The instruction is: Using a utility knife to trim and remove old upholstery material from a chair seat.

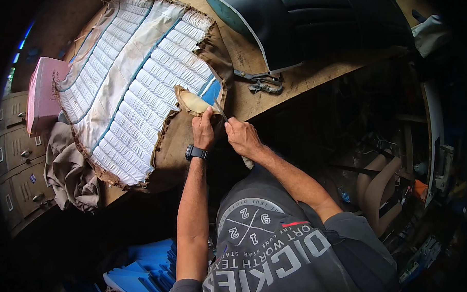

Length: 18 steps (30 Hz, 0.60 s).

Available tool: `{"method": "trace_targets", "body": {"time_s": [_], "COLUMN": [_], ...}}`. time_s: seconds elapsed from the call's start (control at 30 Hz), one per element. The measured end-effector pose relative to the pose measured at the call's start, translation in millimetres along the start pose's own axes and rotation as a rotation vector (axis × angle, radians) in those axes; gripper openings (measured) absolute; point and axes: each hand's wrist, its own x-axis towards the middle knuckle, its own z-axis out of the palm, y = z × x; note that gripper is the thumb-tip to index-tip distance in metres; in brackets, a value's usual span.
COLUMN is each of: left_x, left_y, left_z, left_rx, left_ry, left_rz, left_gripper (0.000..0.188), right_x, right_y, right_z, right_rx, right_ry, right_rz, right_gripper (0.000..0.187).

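Head view: left hand (203,128) pinches a peeled-back flap (193,102) at the near edge of the upturned seat cover (138,86) on the wooden bench (318,72); right hand (242,137), just beside, grips a thin blade (220,111) against that flap; pliers (261,82) lie beyond.

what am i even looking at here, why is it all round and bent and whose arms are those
This is one picture from a wide fisheye camera worn on a person's head, looking down, so straight edges curve. The arms are that person's own. On the wooden workbench lies a ribbed white seat cover, underside up, with brown fabric edging. The left hand, with a black wristwatch, pinches a lifted flap of the cover. The right hand holds a thin blade-like tool at that flap. Pliers-like tools lie nearby.
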Motion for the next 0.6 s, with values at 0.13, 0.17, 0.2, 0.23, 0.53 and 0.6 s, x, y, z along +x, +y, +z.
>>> {"method": "trace_targets", "body": {"time_s": [0.13,0.17,0.2,0.23,0.53,0.6], "left_x": [1,1,1,0,0,0], "left_y": [-3,-2,0,0,0,-7], "left_z": [-1,-1,-1,-2,-3,-5], "left_rx": [-0.091,-0.114,-0.115,-0.090,-0.090,-0.064], "left_ry": [-0.018,-0.018,-0.019,-0.026,-0.023,-0.023], "left_rz": [-0.124,-0.131,-0.131,-0.129,-0.072,-0.068], "left_gripper": [0.046,0.046,0.046,0.046,0.042,0.041], "right_x": [2,3,3,3,4,-13], "right_y": [-1,0,1,1,-2,-3], "right_z": [1,1,2,2,2,-2], "right_rx": [-0.012,-0.018,-0.024,-0.024,-0.035,-0.022], "right_ry": [0.004,0.001,-0.003,-0.003,-0.007,-0.082], "right_rz": [-0.020,-0.019,-0.019,-0.019,-0.010,0.061], "right_gripper": [0.026,0.026,0.026,0.026,0.029,0.028]}}
